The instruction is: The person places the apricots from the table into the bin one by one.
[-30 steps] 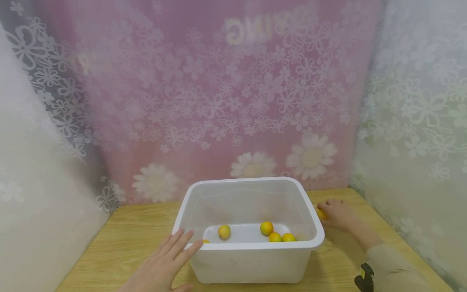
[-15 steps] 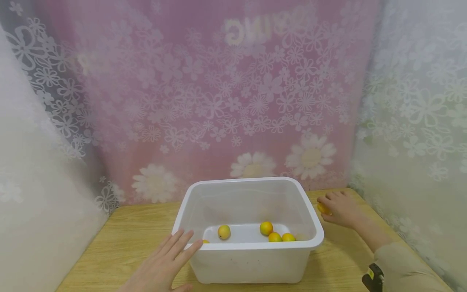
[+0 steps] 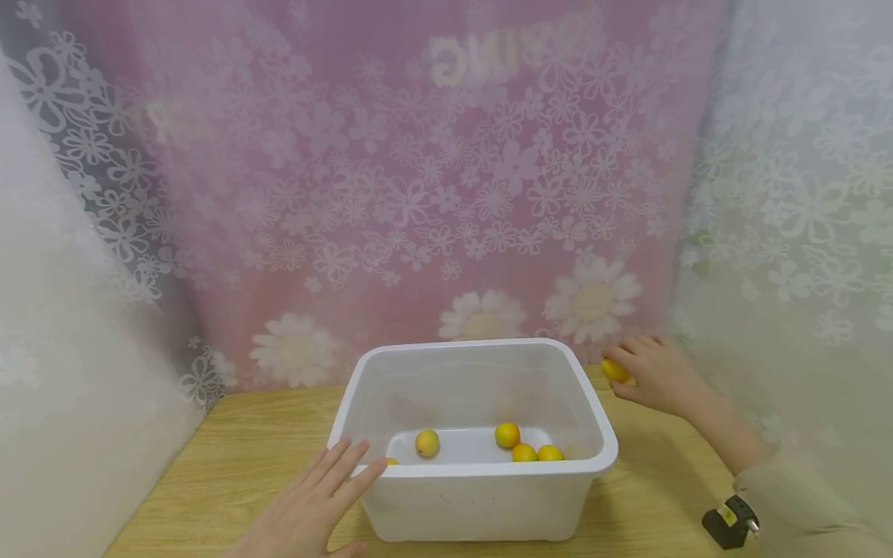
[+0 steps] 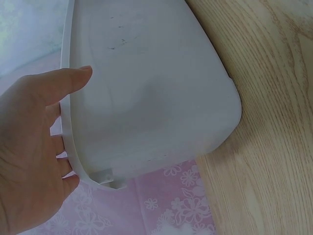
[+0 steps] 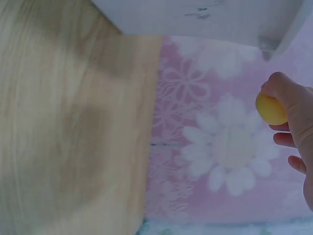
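My right hand [image 3: 659, 376] pinches a small orange [image 3: 615, 370] between thumb and fingers. It is held above the table, just outside the tub's right rim. In the right wrist view the orange [image 5: 272, 108] shows yellow at the fingertips. My left hand [image 3: 317, 500] lies with straight, spread fingers on the near left corner of the white plastic tub [image 3: 481, 504]. The left wrist view has the thumb [image 4: 73, 81] along the outer wall and the other fingers past the rim. Several more small oranges lie on the tub floor, one alone [image 3: 427, 443] at left and a group [image 3: 508, 435] at right.
The tub stands on a wood-grain table [image 3: 230, 465]. A pink flowered curtain [image 3: 391, 194] hangs behind it, with pale flowered sheets [image 3: 802, 232] at both sides. A black wrist device [image 3: 729, 521] sits by the right sleeve.
My right hand has lifted the small orange up from the table beside the tub, moving it upward and away from me. My left hand has stayed at the tub's corner.
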